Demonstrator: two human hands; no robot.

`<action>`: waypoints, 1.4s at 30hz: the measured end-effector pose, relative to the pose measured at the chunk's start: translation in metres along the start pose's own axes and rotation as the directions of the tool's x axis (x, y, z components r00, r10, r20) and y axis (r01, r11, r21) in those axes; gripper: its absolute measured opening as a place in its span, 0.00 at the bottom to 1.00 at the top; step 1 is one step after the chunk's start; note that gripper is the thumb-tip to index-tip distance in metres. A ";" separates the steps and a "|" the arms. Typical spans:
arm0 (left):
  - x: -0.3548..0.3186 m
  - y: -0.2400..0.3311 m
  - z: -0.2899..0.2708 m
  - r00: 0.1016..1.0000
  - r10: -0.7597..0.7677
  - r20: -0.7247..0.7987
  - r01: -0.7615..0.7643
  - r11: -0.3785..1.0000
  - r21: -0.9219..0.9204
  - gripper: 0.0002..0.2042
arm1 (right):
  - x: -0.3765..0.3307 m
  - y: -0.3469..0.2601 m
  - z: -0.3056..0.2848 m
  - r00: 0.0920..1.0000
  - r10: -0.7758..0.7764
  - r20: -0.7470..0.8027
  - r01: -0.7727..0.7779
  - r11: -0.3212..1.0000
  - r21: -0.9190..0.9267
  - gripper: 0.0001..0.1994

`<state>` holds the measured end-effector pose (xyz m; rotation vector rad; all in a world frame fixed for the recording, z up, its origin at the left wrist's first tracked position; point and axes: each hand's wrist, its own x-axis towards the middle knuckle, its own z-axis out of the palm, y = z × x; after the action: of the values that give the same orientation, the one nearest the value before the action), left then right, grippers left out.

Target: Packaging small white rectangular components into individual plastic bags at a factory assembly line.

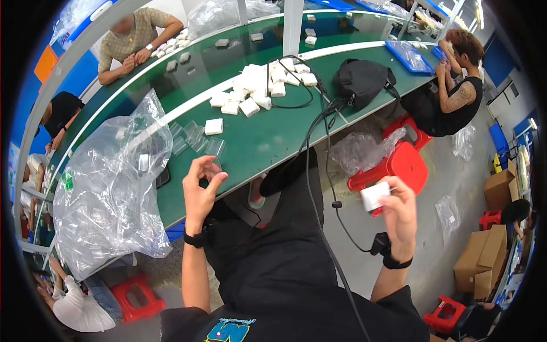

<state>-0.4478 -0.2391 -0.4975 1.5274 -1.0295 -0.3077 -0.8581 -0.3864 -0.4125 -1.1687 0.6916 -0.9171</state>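
Observation:
My right hand (400, 214) holds a small white block-shaped adapter (375, 196) out to the right, over the floor beside the bench. My left hand (200, 188) is raised at the bench's near edge, thumb and fingers pinching a small clear plastic bag (213, 165) that is hard to make out. More small clear bags (196, 139) lie on the green bench (268, 137) just beyond that hand. One white adapter (213, 126) lies alone near them, and a pile of white adapters (259, 85) sits further back.
A large crumpled clear plastic sack (108, 188) fills the bench's left end. A black bag (364, 80) and black cables (319, 148) lie at the right. Red stools (399, 162) stand on the floor. Other people sit around the benches; cardboard boxes (484, 262) stand at right.

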 end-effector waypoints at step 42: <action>-0.002 0.077 -0.040 0.907 0.004 0.422 0.112 0.962 -0.249 0.26 | 0.392 0.031 0.159 0.818 -0.023 0.575 0.559 -0.207 -0.803 0.23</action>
<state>-0.4533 -0.2034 -0.4184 1.2689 -1.2218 -0.8122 -0.5295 -0.6544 -0.3983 -3.0692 0.7568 -0.2818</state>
